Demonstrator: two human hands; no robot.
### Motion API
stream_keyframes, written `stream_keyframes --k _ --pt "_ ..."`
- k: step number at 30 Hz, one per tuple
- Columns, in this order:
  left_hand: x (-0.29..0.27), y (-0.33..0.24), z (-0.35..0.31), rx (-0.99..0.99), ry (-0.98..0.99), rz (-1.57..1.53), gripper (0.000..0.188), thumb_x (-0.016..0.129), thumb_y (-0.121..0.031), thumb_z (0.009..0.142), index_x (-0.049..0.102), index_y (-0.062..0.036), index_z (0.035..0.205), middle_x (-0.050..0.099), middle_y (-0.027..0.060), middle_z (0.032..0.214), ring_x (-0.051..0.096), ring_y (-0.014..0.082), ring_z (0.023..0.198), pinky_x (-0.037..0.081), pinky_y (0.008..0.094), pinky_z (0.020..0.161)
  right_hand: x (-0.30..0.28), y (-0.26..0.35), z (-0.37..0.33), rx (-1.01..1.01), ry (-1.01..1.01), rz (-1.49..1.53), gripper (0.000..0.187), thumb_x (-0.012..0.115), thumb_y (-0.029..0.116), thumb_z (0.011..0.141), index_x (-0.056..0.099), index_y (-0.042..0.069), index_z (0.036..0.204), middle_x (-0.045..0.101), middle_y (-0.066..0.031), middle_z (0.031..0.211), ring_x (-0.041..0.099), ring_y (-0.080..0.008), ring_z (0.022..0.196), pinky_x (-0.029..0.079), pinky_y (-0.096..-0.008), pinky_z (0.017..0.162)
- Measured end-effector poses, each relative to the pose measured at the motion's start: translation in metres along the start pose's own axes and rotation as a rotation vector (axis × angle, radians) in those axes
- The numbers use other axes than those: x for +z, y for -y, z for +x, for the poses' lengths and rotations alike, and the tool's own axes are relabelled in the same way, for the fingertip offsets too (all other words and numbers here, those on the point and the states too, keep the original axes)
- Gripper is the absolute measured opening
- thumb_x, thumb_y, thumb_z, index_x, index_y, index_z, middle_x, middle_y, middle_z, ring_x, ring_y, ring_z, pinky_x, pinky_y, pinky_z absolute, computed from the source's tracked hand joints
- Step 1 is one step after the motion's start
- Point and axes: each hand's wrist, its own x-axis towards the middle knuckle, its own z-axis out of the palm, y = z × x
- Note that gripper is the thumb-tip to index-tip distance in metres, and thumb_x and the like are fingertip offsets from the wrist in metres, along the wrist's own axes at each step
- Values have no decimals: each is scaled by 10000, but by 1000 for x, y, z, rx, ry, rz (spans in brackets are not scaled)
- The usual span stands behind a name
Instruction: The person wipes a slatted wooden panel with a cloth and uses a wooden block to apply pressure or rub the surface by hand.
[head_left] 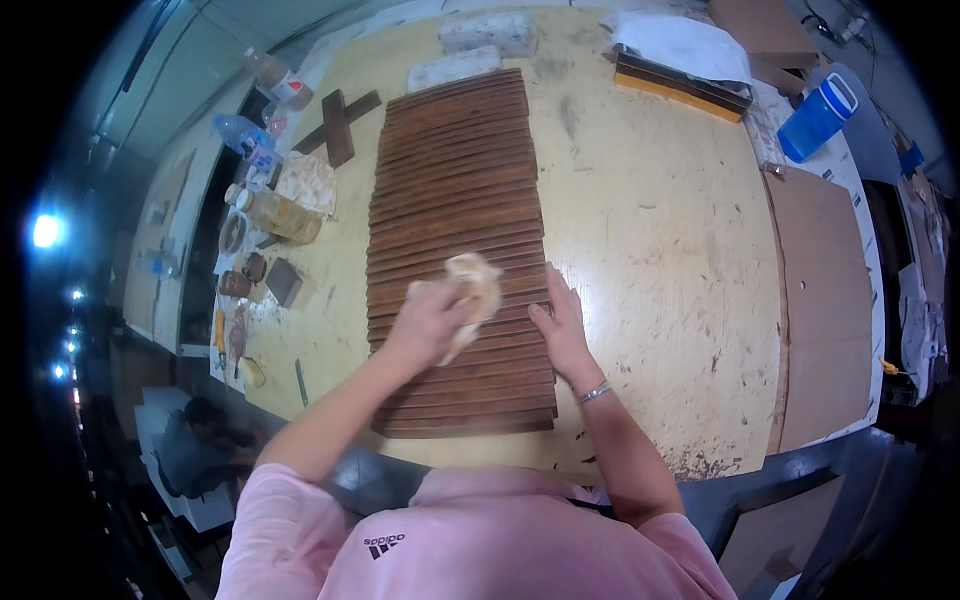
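Note:
Dark brown wooden slats (455, 200) lie side by side across the table, packed into a long panel in front of me. My left hand (430, 322) is closed around a crumpled, stained whitish cloth (478, 292), which rests on the slats' upper faces; the hand and cloth are slightly blurred. At the panel's right edge is my right hand (566, 328), with its fingers stretched along the slat ends and its thumb laid on top. Nothing is gripped in this hand.
Left of the panel are crossed wood pieces (335, 125), a blue-capped bottle (245, 138), a jar of yellowish liquid (285, 215), a crumpled rag (305, 183) and a dark block (284, 283). A blue jug (818, 118) and cardboard (825, 310) lie right. A person (205, 450) sits lower left.

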Motion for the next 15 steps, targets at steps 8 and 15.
stream_keyframes --k 8,15 --pt "35 -24 57 13 22 -142 255 732 -29 706 735 -68 958 625 98 951 622 306 894 486 426 768 -5 7 5 1 51 120 723 572 224 993 245 11 1601 340 -243 1611 320 -395 1473 207 -463 1236" --pt "27 -27 43 -50 -29 -41 190 742 -28 697 735 -71 882 622 91 951 619 292 918 456 436 772 1 6 0 -6 14 15 701 560 201 1004 245 -7 1595 339 -248 1607 315 -418 1464 215 -463 1233"
